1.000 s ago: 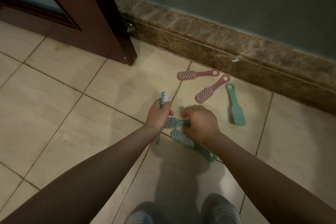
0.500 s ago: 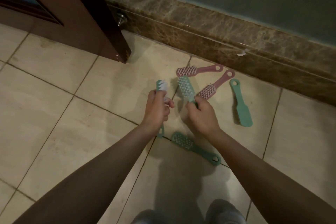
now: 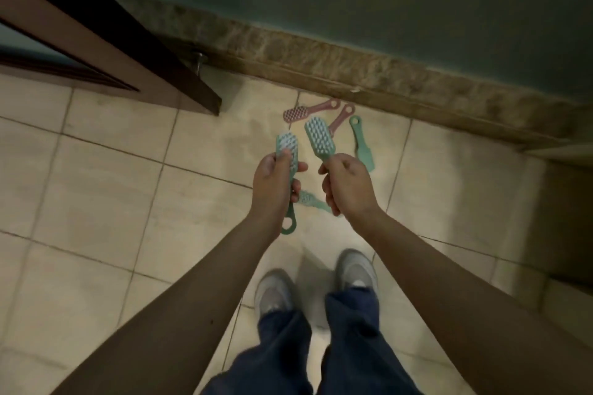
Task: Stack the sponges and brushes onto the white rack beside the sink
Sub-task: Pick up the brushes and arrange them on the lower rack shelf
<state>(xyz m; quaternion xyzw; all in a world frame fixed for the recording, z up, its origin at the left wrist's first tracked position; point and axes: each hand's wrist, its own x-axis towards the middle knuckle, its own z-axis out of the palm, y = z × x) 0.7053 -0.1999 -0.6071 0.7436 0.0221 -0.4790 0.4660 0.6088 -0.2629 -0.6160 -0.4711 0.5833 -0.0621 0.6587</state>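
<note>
My left hand (image 3: 276,184) grips a green brush (image 3: 287,151) by its handle, bristle head pointing up and away. My right hand (image 3: 348,184) holds a second green brush (image 3: 320,138) the same way. Both are lifted above the tiled floor (image 3: 106,170). On the floor lie a third green brush (image 3: 313,200) between my hands, a green brush (image 3: 362,147) turned bristles down, and two pink brushes (image 3: 300,111) (image 3: 343,117) near the wall. No rack, sink or sponge is in view.
A dark wooden door (image 3: 106,42) stands open at the left with a metal door stop (image 3: 199,62) behind it. A brown marble skirting (image 3: 385,74) runs along the green wall. My two shoes (image 3: 321,285) stand on the tiles below my hands.
The view has risen from a crouch to standing. My right hand picked a green brush off the floor and both hands lifted their brushes upward.
</note>
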